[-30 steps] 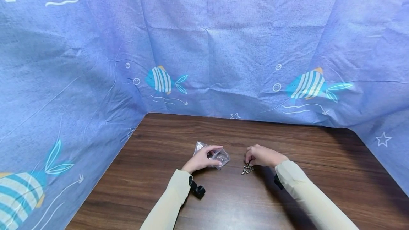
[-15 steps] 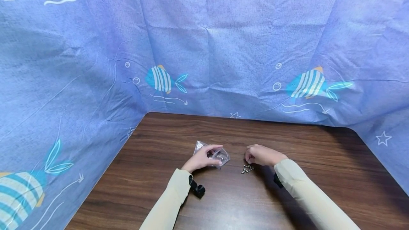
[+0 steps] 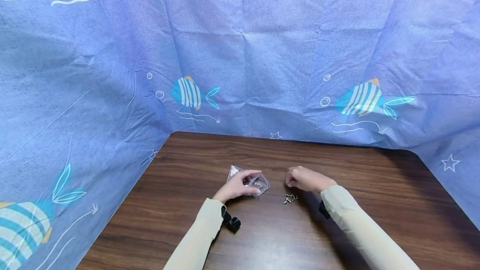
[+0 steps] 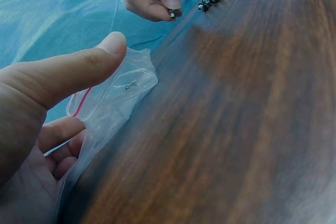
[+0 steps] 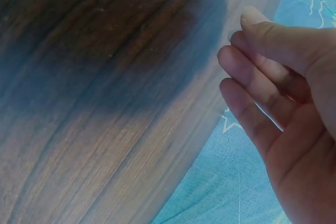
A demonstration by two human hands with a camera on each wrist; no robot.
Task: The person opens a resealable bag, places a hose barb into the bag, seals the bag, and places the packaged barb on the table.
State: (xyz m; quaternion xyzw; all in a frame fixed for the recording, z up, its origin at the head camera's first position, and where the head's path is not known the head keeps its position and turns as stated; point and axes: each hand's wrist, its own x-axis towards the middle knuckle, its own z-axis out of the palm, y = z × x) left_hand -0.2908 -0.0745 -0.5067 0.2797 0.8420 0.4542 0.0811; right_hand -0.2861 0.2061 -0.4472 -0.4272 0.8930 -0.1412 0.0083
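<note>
1. Head view: nearest you, your pale sleeves (image 3: 204,230) reach over a brown wood-grain table (image 3: 262,241), with black straps (image 3: 231,222) below the cuffs.
2. Ahead of them, a pile of metal pieces (image 3: 290,198), shiny and knobbly, lies loose on the wood.
3. Your left hand (image 3: 236,186) holds a clear plastic bag (image 3: 264,183) between thumb and fingers, its mouth spread toward the pile. Up close, the left wrist view shows thin, creased film, a red line (image 4: 81,102) along the mouth, and a small shiny bit (image 4: 131,85) inside, too blurred to name.
4. Your right hand (image 3: 306,179) pinches one small metal piece (image 4: 172,13) between thumb and fingertip, above the wood near the pile.
5. A strip of wood separates bag and pile; tabletop stretches well past both hands on either side, ending in rounded far corners.
6. Beyond the table's far edge hangs creased blue cloth (image 3: 243,53), printed with striped fish (image 3: 190,93).
</note>
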